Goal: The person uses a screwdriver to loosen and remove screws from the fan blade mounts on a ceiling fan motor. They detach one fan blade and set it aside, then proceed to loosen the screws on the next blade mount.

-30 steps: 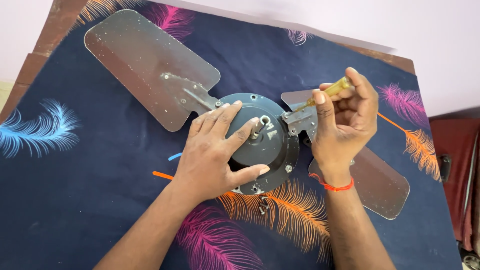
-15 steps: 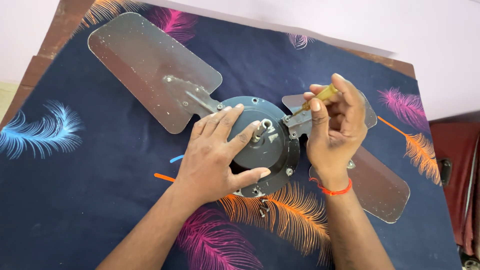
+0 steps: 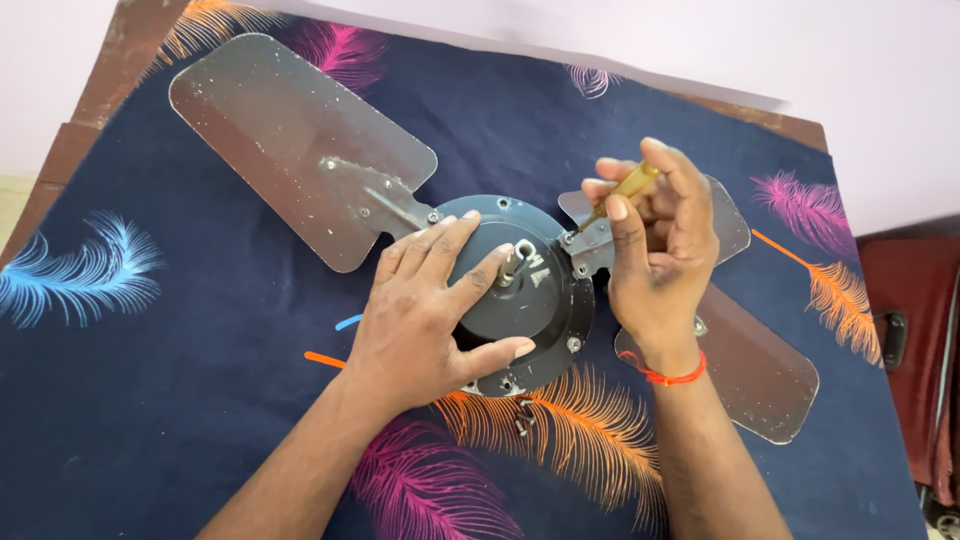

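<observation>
Ceiling fan motor hub (image 3: 535,300), dark and round, sits at frame centre on the desk (image 3: 150,400), which is covered in a navy cloth with coloured feather print. Our left hand (image 3: 430,310) lies flat on the hub's left half, fingers (image 3: 455,240) spread wide, palm down, index tip next to the centre shaft (image 3: 512,266), thumb along the lower rim; it holds nothing, just presses. Our right hand (image 3: 655,255) is right of centre, fingers (image 3: 615,225) closed narrow round a screwdriver (image 3: 618,195) with a yellow translucent handle. The shaft slopes down-left and the tip meets the grey blade bracket (image 3: 590,245) at the hub's right edge; we cannot tell whether it is seated in a screw head. Red thread band on the right wrist (image 3: 672,375). One metal blade (image 3: 290,140) runs from the hub to the upper left of the frame, its bracket bolted at the hub rim. A second blade (image 3: 755,365) runs to the lower right, partly under the right hand and forearm. A third blade (image 3: 735,225) shows behind the right hand, mostly hidden. Loose small screws (image 3: 524,415) lie on the cloth just below the hub. Pale wall (image 3: 820,60) along the top, and a dark red object (image 3: 925,330) at the far right edge, well apart from the fan.
</observation>
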